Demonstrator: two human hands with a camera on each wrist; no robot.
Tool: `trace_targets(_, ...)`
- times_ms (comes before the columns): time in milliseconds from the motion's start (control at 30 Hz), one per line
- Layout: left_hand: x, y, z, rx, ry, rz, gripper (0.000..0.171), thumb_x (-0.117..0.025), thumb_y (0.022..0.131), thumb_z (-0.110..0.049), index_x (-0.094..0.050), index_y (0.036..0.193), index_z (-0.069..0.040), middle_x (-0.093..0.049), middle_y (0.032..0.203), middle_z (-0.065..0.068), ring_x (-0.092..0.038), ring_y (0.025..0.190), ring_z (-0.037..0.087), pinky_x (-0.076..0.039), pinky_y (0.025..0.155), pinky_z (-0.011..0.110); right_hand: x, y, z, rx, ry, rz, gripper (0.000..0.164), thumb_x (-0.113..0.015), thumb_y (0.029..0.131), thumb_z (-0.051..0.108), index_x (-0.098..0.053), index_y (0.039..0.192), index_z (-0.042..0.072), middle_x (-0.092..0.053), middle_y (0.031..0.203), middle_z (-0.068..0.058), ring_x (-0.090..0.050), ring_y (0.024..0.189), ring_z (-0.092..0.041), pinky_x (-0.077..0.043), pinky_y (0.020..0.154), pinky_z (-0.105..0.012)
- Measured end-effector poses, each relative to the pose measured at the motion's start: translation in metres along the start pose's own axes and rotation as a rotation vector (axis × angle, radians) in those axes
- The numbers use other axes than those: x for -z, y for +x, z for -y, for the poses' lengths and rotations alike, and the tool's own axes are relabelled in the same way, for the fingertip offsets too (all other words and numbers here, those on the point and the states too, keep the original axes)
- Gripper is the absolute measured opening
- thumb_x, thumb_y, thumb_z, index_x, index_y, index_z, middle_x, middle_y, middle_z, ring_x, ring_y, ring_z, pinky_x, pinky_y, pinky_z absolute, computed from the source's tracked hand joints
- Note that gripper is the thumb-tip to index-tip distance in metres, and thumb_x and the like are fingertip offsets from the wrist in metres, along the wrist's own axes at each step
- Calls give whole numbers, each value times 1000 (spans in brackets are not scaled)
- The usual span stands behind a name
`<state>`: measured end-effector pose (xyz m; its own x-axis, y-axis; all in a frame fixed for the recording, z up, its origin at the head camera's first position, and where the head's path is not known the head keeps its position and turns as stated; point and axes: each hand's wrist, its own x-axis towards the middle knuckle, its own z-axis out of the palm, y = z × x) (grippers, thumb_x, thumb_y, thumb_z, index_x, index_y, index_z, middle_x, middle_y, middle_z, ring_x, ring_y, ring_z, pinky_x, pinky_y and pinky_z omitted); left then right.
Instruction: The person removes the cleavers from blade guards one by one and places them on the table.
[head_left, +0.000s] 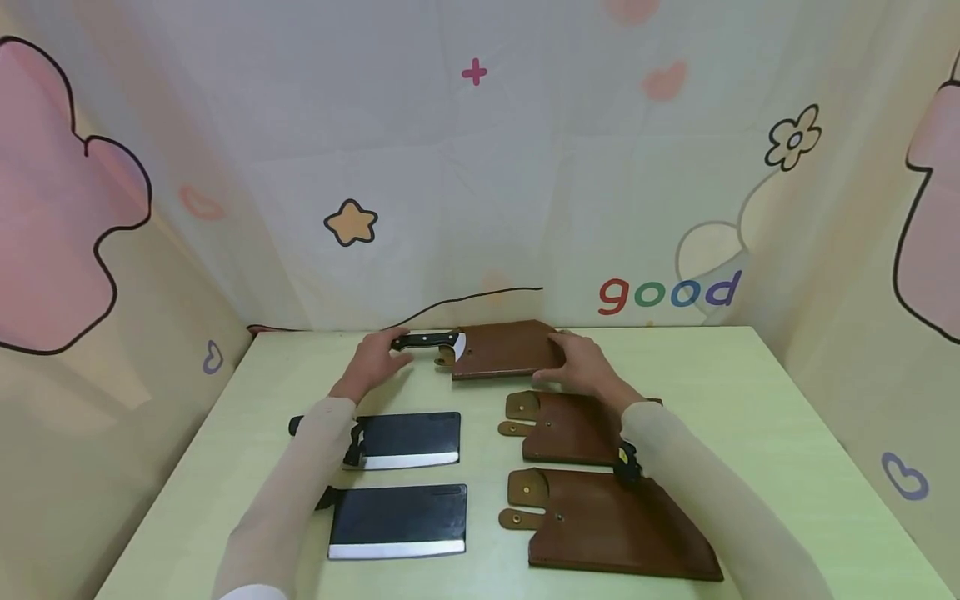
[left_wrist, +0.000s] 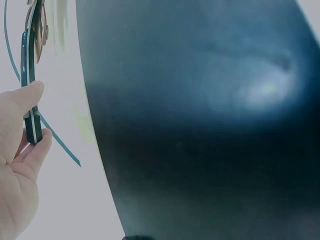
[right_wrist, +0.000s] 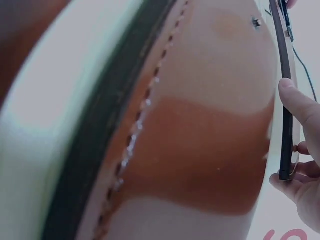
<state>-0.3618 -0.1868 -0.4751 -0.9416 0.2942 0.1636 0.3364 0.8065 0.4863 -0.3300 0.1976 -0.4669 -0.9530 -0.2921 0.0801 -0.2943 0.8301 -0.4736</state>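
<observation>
At the back of the table, my left hand (head_left: 371,364) pinches the black riveted handle of a cleaver (head_left: 425,340) between thumb and fingers. Most of its blade is hidden inside a brown leather sheath (head_left: 506,350); only a strip of bright steel shows beside the handle. On the sheath's right end, my right hand (head_left: 587,364) grips with thumb in front and fingers behind. In the left wrist view the handle (left_wrist: 28,60) runs upward from the fingertips. The right wrist view shows the sheath edge-on (right_wrist: 287,135) in the right hand. A small snap strap (head_left: 442,362) hangs under the handle.
Two more dark-bladed cleavers (head_left: 411,437) (head_left: 397,515) lie flat at the left, under my left forearm. Two brown sheaths (head_left: 570,429) (head_left: 615,525) with unfastened straps lie at the right, partly under my right forearm. A printed curtain (head_left: 480,192) stands behind the table's back edge.
</observation>
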Motion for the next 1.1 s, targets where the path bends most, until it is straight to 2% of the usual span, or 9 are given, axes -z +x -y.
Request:
trace_targets(300, 4, -2, -6, 18, -1, -42, 61, -73, 96, -33, -56, 144, 1, -62, 139, 22, -63, 115, 36, -48, 100, 51, 9, -10, 3, 1, 24, -49, 89, -86, 85, 35, -43, 151, -6, -50, 149, -27, -51, 134, -43, -43, 108, -53)
trace_targets(467, 3, -6, -11, -10, 8, -65, 62, -72, 96, -38, -58, 142, 1, -65, 134, 22, -62, 116, 37, -47, 101, 52, 11, -17, 5, 15, 21, -66, 90, -85, 85, 34, -41, 151, -7, -46, 152, -29, -49, 136, -46, -43, 108, -55)
trace_targets(600, 4, -7, -15, -36, 13, -93, 64, -74, 94, -42, -60, 141, -1, -67, 124, 22, -58, 108, 38, -45, 93, 51, 11, -21, 7, 23, 27, -86, 90, -85, 85, 35, -42, 151, -7, -43, 154, -30, -48, 136, -47, -43, 108, -55)
trace_targets(733, 5, -8, -17, -62, 10, -127, 58, -75, 94, -38, -63, 138, -2, -66, 116, 21, -53, 99, 34, -41, 83, 46, 10, -25, 8, 24, 32, -101, 90, -85, 85, 37, -42, 151, -7, -41, 155, -29, -47, 137, -47, -43, 108, -55)
trace_targets(833, 5, -10, -17, -81, 7, -142, 50, -74, 95, -33, -67, 133, -2, -67, 113, 20, -52, 96, 33, -39, 80, 44, 9, -29, 11, 21, 44, -104, 91, -85, 85, 37, -41, 152, -6, -41, 156, -28, -47, 137, -47, -43, 108, -55)
trace_targets(1100, 7, -13, -13, -127, 29, -142, 39, -73, 95, -28, -72, 125, -4, -71, 109, 17, -57, 93, 32, -44, 84, 47, 7, -38, 16, 28, 53, -109, 92, -85, 84, 40, -41, 153, -3, -46, 153, -27, -53, 133, -45, -45, 106, -54)
